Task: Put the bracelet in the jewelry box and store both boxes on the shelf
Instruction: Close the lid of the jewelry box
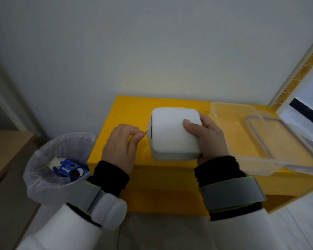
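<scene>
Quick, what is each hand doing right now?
Left hand: pinched shut on a tiny metal pull at the white jewelry box's side.
Right hand: closed around that box, steadying it.

Yellow bench (134, 109) against the wall, bearing a white jewelry box (173, 134) and a clear plastic container (229, 123) beyond the right-hand fingers (188, 123).

A yellow desk (130, 112) stands against a white wall (152, 42). Left of the desk is a bin (43, 177) lined with a clear bag; inside lies a blue cookie package (70, 169) and some white paper (55, 162). At the far right a mirror (296, 74) with a pale frame leans.
</scene>
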